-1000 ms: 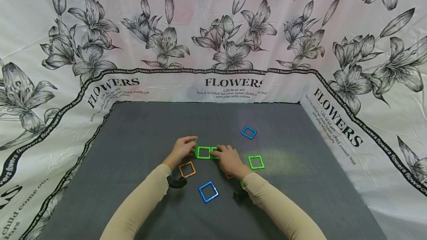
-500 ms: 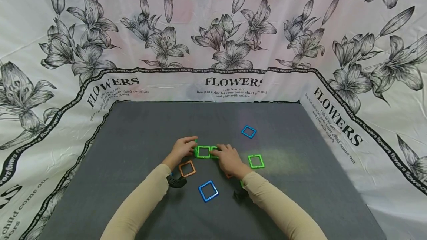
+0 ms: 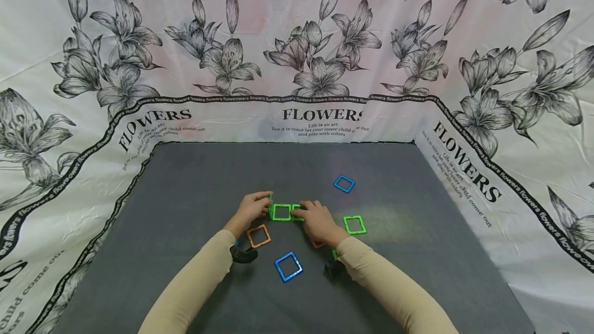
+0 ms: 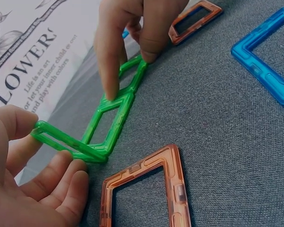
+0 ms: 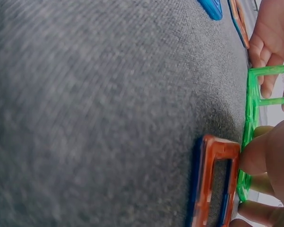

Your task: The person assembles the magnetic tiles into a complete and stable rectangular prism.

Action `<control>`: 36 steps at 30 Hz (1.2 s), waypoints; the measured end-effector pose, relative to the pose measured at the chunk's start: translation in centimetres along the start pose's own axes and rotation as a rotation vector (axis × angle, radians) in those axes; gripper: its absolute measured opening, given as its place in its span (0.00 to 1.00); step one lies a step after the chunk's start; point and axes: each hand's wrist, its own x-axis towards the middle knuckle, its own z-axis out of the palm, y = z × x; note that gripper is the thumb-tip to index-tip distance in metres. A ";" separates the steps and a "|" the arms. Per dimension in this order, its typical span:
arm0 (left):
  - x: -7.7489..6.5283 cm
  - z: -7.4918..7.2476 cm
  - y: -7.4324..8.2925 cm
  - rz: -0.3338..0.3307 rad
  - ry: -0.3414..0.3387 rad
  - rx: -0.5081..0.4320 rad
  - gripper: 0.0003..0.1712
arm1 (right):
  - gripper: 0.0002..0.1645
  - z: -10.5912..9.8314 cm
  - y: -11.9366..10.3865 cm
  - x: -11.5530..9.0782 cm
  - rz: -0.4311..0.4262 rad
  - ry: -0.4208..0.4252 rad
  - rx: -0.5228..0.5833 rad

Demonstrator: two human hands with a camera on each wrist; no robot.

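Green square magnetic tiles form a row at mid-table. Two lie flat edge to edge: the left flat tile [image 4: 119, 124] and the right flat tile [image 4: 141, 75]. At the left end a third green magnetic tile [image 4: 66, 138] stands up on its edge. My left hand [image 3: 250, 211] pinches this standing tile, thumb and index finger at its top corner, other fingers curled low beside it. My right hand [image 3: 320, 224] grips the right flat tile, one fingertip at the seam between the two flat tiles and the thumb on the near edge. It hides most of that tile in the head view.
An orange tile [image 3: 257, 228] lies by the left wrist, a blue tile [image 3: 280, 271] nearer the front. Another orange tile [image 5: 208, 184] sits close to the right hand, with blue beneath it. A loose green tile [image 3: 357, 233] and a blue tile [image 3: 348, 179] lie right and farther back.
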 end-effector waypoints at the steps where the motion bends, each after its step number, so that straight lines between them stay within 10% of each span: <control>1: 0.0 0.0 0.0 -0.001 0.000 -0.001 0.26 | 0.27 0.0 0.1 0.0 -0.002 -0.006 0.005; 18: 0.1 -0.1 -0.3 0.017 -0.005 0.003 0.26 | 0.28 -0.6 0.7 0.4 -0.041 -0.011 0.093; 24: -0.1 -0.1 -0.4 0.027 -0.007 -0.001 0.26 | 0.29 -1.4 2.4 1.4 0.058 -0.095 0.207; 36: 0.2 -0.2 -0.6 0.024 -0.023 -0.019 0.27 | 0.29 -3.6 9.4 3.6 0.306 0.022 0.105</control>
